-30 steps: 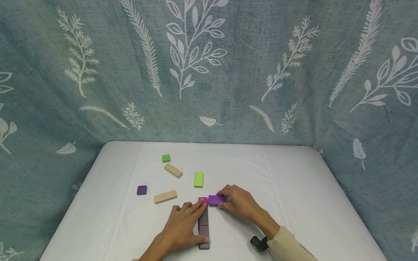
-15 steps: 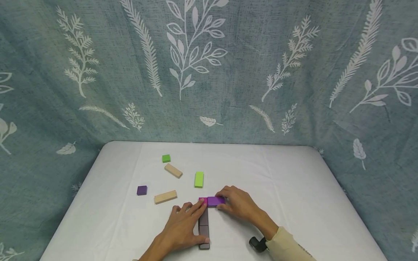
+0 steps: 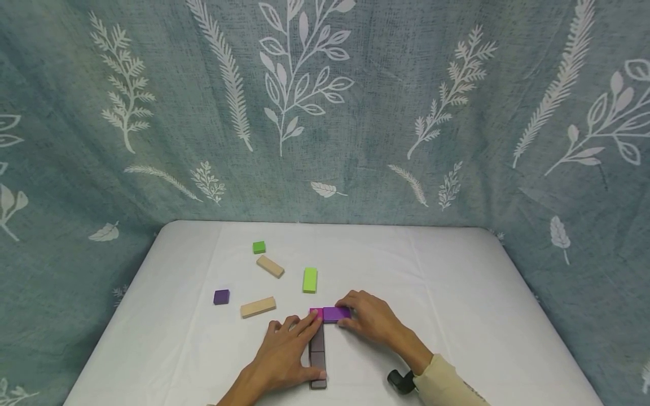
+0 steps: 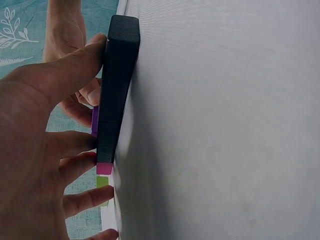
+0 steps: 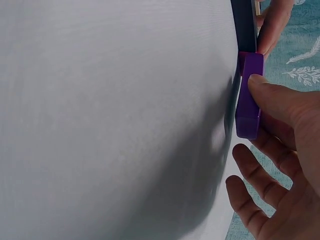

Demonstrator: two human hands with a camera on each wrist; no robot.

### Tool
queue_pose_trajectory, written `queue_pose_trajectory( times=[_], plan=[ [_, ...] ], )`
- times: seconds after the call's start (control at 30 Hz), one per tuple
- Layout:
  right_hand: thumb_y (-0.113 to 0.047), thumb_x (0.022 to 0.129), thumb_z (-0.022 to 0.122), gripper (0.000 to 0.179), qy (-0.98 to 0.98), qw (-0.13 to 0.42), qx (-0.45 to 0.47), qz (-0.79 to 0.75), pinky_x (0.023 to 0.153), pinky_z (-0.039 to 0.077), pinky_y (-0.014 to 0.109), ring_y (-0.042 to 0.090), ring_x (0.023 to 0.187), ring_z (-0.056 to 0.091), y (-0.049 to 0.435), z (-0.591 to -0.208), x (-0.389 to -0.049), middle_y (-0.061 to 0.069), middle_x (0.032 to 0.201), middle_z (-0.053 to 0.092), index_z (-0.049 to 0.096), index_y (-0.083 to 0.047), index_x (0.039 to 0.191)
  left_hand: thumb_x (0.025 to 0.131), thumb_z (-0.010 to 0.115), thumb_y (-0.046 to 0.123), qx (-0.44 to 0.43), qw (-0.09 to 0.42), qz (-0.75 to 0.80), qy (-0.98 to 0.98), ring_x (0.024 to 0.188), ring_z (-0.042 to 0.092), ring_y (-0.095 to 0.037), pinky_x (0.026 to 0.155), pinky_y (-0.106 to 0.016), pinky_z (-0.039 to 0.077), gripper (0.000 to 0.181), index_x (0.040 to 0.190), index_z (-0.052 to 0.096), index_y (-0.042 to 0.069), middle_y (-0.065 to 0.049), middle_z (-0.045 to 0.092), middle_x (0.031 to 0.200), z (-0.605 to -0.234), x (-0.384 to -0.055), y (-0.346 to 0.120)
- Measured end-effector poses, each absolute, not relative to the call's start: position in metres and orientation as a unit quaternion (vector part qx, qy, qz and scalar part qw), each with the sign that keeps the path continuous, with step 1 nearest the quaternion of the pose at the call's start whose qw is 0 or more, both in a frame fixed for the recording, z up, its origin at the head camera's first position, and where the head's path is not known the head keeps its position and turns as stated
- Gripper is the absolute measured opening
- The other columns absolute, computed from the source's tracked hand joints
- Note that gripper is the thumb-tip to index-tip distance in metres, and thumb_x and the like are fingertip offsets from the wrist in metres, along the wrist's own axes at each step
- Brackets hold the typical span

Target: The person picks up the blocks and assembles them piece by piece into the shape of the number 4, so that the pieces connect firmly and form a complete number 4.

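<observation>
Two dark grey blocks (image 3: 317, 341) lie end to end on the white table, with a small magenta block (image 4: 104, 168) at their far end. My left hand (image 3: 283, 356) rests along this row, its thumb on the near grey block and its fingertips on the magenta end, fingers spread. To the right, a purple block (image 3: 332, 315) lies crosswise, its left end against the magenta block. My right hand (image 3: 373, 317) pinches the purple block's right part between thumb and fingers. In the right wrist view, two outer fingers stand away from the purple block (image 5: 250, 100).
Left of the hands lie a dark purple block (image 3: 221, 297) and two wooden blocks (image 3: 258, 307). Farther back are a small green block (image 3: 259, 247) and a lime block (image 3: 310, 280). A patterned curtain (image 3: 365, 186) hangs behind the table.
My right hand has slid the purple block left, closing a small gap to the magenta block. My left hand stays in place. The last half second shows almost no movement.
</observation>
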State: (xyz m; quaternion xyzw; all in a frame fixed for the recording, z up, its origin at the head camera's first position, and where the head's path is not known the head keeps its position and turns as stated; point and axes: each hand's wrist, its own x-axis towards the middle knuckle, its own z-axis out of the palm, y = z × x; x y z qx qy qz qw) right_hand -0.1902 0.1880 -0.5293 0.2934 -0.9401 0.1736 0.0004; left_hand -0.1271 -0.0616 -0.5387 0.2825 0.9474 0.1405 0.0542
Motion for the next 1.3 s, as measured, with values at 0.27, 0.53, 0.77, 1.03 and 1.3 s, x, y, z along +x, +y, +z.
queue_pose_trajectory(
  times=[0.27, 0.53, 0.77, 1.03, 1.3],
  plan=[
    [-0.039, 0.087, 0.079, 0.035, -0.941, -0.001, 0.29, 0.175, 0.082, 0.054, 0.036, 0.011, 0.097, 0.061, 0.1881, -0.5296, -0.19, -0.008, 0.11, 0.068, 0.074, -0.018, 0.115, 0.079, 0.063, 0.078, 0.284, 0.047, 0.137, 0.948, 0.134, 0.044, -0.027, 0.097, -0.053, 0.037, 0.102, 0.158, 0.037, 0.019, 0.002, 0.034, 0.163, -0.5403, -0.1267, -0.0616],
    [-0.039, 0.088, 0.079, 0.035, -0.941, -0.004, 0.288, 0.177, 0.081, 0.053, 0.035, 0.009, 0.095, 0.06, 0.1885, -0.5326, -0.1898, -0.009, 0.11, 0.067, 0.074, -0.018, 0.116, 0.079, 0.062, 0.079, 0.286, 0.042, 0.13, 0.948, 0.135, 0.044, -0.027, 0.097, -0.053, 0.037, 0.102, 0.158, 0.038, 0.018, 0.002, 0.034, 0.163, -0.5404, -0.1264, -0.0615],
    [-0.039, 0.088, 0.078, 0.034, -0.94, -0.004, 0.29, 0.178, 0.08, 0.053, 0.035, 0.009, 0.095, 0.06, 0.188, -0.5347, -0.1904, -0.009, 0.109, 0.068, 0.074, -0.018, 0.115, 0.079, 0.062, 0.079, 0.287, 0.042, 0.13, 0.948, 0.135, 0.044, -0.027, 0.097, -0.053, 0.037, 0.102, 0.158, 0.038, 0.018, 0.002, 0.034, 0.163, -0.5408, -0.1265, -0.062],
    [-0.039, 0.088, 0.079, 0.035, -0.941, -0.001, 0.291, 0.175, 0.08, 0.053, 0.034, 0.009, 0.094, 0.059, 0.1884, -0.5353, -0.1906, -0.009, 0.109, 0.068, 0.074, -0.018, 0.115, 0.08, 0.062, 0.079, 0.286, 0.046, 0.134, 0.948, 0.135, 0.044, -0.028, 0.097, -0.053, 0.037, 0.102, 0.158, 0.037, 0.018, 0.002, 0.033, 0.163, -0.5402, -0.1271, -0.062],
    [-0.039, 0.088, 0.078, 0.035, -0.941, -0.006, 0.288, 0.175, 0.081, 0.053, 0.035, 0.01, 0.095, 0.06, 0.188, -0.5351, -0.1907, -0.009, 0.11, 0.068, 0.074, -0.018, 0.116, 0.08, 0.063, 0.078, 0.287, 0.044, 0.133, 0.948, 0.134, 0.044, -0.028, 0.097, -0.053, 0.037, 0.101, 0.158, 0.038, 0.018, 0.001, 0.034, 0.163, -0.5391, -0.1264, -0.062]
  ],
)
